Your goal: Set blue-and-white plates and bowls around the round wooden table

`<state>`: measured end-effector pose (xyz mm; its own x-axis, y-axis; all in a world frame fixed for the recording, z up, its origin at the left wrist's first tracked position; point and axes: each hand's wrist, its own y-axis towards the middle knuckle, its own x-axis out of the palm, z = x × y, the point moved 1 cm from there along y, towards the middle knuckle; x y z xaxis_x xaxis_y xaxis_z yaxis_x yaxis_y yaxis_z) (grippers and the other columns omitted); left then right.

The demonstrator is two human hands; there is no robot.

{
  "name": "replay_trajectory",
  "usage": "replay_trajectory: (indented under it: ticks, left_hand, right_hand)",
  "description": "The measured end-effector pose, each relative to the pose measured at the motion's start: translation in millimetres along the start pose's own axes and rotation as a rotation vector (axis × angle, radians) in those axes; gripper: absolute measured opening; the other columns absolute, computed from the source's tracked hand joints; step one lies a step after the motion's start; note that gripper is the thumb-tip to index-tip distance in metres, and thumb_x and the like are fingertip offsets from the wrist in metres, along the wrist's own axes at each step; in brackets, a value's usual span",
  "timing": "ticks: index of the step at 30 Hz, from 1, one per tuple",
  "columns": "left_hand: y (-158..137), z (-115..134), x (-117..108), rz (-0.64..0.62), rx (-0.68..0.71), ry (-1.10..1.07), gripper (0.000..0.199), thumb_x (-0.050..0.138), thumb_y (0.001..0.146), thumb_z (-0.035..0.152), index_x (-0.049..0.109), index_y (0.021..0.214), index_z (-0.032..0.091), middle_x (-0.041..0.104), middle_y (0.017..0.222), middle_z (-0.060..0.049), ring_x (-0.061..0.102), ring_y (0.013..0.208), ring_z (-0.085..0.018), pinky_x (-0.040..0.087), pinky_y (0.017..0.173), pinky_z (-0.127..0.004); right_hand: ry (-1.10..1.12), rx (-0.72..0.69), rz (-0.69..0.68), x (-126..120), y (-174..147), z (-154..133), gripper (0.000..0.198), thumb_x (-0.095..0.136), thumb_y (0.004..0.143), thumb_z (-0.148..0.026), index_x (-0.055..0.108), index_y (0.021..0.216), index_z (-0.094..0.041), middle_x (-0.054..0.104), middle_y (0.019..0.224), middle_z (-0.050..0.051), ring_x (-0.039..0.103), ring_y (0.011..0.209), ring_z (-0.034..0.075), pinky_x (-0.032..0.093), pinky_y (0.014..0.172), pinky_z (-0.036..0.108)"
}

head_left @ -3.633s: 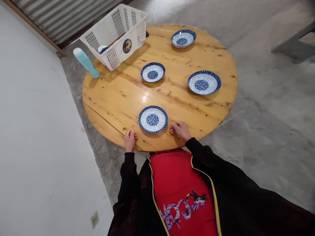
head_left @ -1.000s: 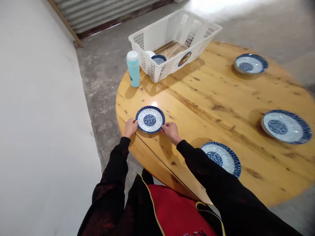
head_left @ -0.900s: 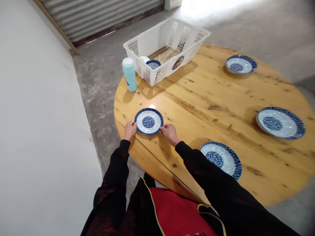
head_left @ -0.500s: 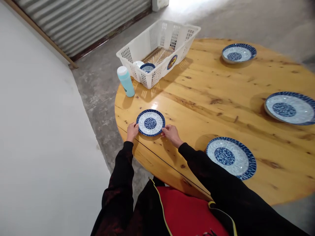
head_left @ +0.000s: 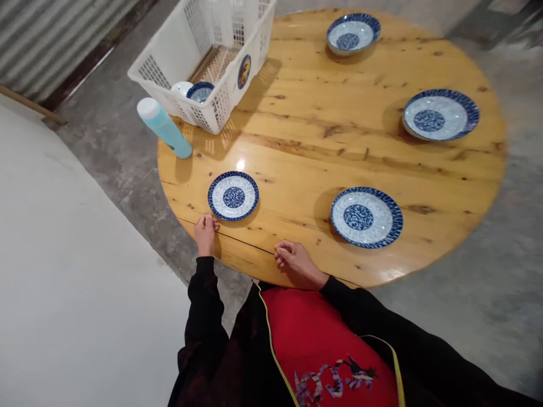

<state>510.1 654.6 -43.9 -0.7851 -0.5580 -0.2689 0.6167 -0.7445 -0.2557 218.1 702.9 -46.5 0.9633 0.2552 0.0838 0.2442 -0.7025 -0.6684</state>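
Observation:
A blue-and-white plate (head_left: 233, 196) with a dark blue rim lies flat near the left edge of the round wooden table (head_left: 297, 164). Just below its lower left rim, my left hand (head_left: 206, 230) has its fingers curled together, holding nothing I can see. My right hand (head_left: 297, 261) is loosely closed near the table's front edge, apart from the plate, with nothing visible in it. To its upper right rests a larger blue-and-white plate (head_left: 366, 217).
Two more blue-and-white dishes stand farther off, one deep dish (head_left: 441, 115) at right and another (head_left: 353, 34) at the back. A white plastic basket (head_left: 244, 73) holds a small patterned bowl (head_left: 200, 92) and a white item. Beside it is a light-blue bottle (head_left: 164, 129).
Both hands have let go of the small plate and drawn back toward my body, the right one farther. The plate stays on the table; the camera view has shifted.

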Motion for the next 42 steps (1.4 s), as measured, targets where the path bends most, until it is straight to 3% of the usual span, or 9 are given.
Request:
replay_trajectory:
  ticks: [5,11,24,32,42]
  left_hand:
    - [-6,1,13,-0.032,0.003,-0.025,0.021,0.056,0.089,0.031,0.061,0.076,0.016,0.065,0.067,-0.001,0.064,0.058,-0.011,0.052,0.056,-0.019]
    - [-11,14,31,-0.007,-0.072,-0.014,0.022,0.059,0.091,0.032,0.054,0.074,0.018,0.061,0.061,0.002,0.065,0.054,-0.013,0.052,0.051,-0.02]
    - [-21,20,42,0.024,-0.185,-0.058,0.018,0.06,0.092,0.028,0.054,0.08,0.016,0.064,0.063,-0.001,0.071,0.059,-0.016,0.054,0.054,-0.02]
    - [-16,22,52,0.108,-0.206,-0.124,0.005,0.056,0.085,0.014,0.059,0.081,0.014,0.064,0.06,-0.001,0.068,0.055,-0.014,0.055,0.057,-0.02]
    - [5,30,56,0.172,-0.195,-0.097,0.002,0.061,0.08,0.012,0.062,0.08,0.012,0.062,0.057,-0.001,0.066,0.052,-0.014,0.056,0.055,-0.022]
  right_hand:
    - [-0.034,0.042,-0.094,4,-15,16,0.008,0.059,0.079,-0.024,0.059,0.082,-0.017,0.064,0.068,0.001,0.06,0.053,0.011,0.05,0.049,0.02]
    - [-0.14,-0.071,-0.126,-3,-12,5,0.008,0.055,0.08,-0.022,0.06,0.083,-0.017,0.063,0.068,0.0,0.06,0.056,0.012,0.049,0.051,0.021]
    - [-0.176,-0.189,-0.18,-28,-18,-17,0.008,0.052,0.083,-0.022,0.058,0.081,-0.017,0.062,0.066,0.001,0.058,0.055,0.013,0.046,0.054,0.022]
    - [-0.251,-0.182,-0.183,-45,-24,-21,0.011,0.049,0.081,-0.013,0.058,0.076,-0.017,0.061,0.06,0.0,0.057,0.053,0.011,0.039,0.05,0.019]
    - [-0.17,-0.074,-0.164,-74,-29,-7,0.014,0.049,0.08,-0.024,0.059,0.086,-0.017,0.06,0.063,0.0,0.056,0.052,0.013,0.044,0.047,0.021]
